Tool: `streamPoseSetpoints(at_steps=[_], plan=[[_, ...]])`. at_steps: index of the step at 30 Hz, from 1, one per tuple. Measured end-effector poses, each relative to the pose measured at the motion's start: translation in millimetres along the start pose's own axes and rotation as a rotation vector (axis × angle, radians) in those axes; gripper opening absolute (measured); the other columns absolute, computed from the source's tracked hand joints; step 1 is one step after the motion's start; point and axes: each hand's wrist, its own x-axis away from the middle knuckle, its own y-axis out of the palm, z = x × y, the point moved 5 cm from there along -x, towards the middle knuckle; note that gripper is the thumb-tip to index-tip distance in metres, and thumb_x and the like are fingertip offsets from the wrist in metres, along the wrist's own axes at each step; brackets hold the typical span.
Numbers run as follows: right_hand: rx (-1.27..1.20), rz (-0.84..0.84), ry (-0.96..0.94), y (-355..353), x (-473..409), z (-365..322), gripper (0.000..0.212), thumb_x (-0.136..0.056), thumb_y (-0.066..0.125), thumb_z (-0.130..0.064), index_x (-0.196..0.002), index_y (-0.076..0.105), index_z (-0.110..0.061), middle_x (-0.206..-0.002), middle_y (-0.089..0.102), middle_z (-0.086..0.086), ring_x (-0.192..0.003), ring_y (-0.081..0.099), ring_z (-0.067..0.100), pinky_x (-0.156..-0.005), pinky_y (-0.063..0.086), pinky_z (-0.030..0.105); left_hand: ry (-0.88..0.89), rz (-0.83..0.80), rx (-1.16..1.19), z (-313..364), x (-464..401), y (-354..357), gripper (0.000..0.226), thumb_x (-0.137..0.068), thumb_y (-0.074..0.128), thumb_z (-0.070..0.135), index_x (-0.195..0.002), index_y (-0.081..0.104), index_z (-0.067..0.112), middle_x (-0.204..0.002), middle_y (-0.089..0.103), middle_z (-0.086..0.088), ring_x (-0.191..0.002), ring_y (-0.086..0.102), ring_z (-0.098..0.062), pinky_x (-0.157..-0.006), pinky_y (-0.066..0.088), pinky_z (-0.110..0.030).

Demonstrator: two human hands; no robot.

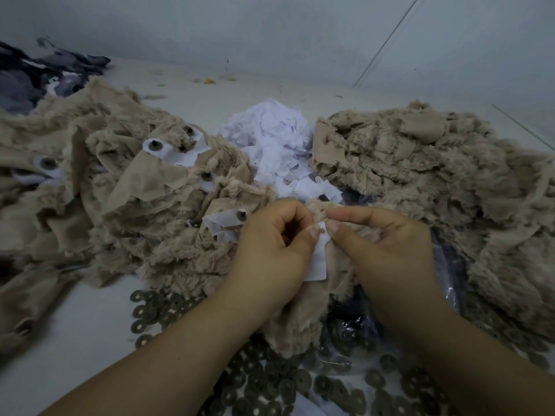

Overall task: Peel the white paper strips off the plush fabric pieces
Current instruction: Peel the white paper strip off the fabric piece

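Beige plush piece (pixel 303 313) hangs between both hands at the near middle of the table (pixel 75 325). Left hand (pixel 270 244) pinches the white paper strip (pixel 316 262) on it; right hand (pixel 387 244) pinches the fabric beside it. Peeled paper (pixel 270 139) is heaped behind, between two plush heaps.

There is just one camera, worn on the person's head. It looks forward and down, from very close, at the bench (pixel 90 319). Its wide view reaches the wall (pixel 270 31) at the back.
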Motion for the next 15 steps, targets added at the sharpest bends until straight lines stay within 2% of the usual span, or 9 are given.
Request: streamPoseSetpoints(at_steps=[2,5,8,12,15], plan=[[0.03,-0.016,0.031,2,-2,3,0.019,-0.083,0.078,-0.006,-0.084,0.08,-0.025,-0.086,0.079,0.001,-0.087,0.076,0.018,-0.077,0.062,0.037,0.038,0.016,-0.062,0,2,-1,0.013,-0.083,0.062,0.016,-0.072,0.057,0.011,-0.061,0.05,0.011,-0.058,0.045,-0.002,-0.054,0.038,-0.016],[0.123,-0.007,0.018,2,-2,5,0.02,-0.083,0.079,-0.011,-0.085,0.079,-0.031,-0.087,0.078,-0.004,-0.09,0.075,0.012,-0.081,0.062,0.038,0.107,0.062,-0.088,3,5,-3,0.013,-0.085,0.068,0.004,-0.078,0.06,0.012,-0.072,0.055,0.008,-0.067,0.053,-0.008,-0.061,0.044,-0.022],[0.136,0.005,-0.004,2,-2,4,0.017,-0.083,0.079,-0.012,-0.083,0.079,-0.029,-0.084,0.078,-0.008,-0.086,0.074,0.007,-0.076,0.062,0.032,0.257,0.072,-0.204,13,6,-3,0.006,-0.082,0.068,0.003,-0.08,0.069,0.009,-0.08,0.062,0.005,-0.077,0.06,-0.012,-0.068,0.049,-0.022],[0.114,-0.001,0.037,2,-3,4,0.012,-0.084,0.079,-0.012,-0.082,0.08,-0.024,-0.087,0.078,-0.005,-0.087,0.075,0.009,-0.075,0.062,0.032,0.258,0.093,-0.263,14,6,-6,0.009,-0.079,0.076,0.005,-0.079,0.074,0.014,-0.078,0.067,0.006,-0.076,0.063,-0.008,-0.065,0.052,-0.02],[0.123,-0.028,0.022,4,-2,2,0.011,-0.083,0.078,-0.012,-0.083,0.08,-0.023,-0.088,0.078,-0.008,-0.088,0.073,0.002,-0.075,0.06,0.022,0.293,0.096,-0.352,15,5,-7,0.01,-0.079,0.078,0.005,-0.081,0.077,0.015,-0.078,0.068,0.007,-0.076,0.062,-0.005,-0.066,0.05,-0.016]])
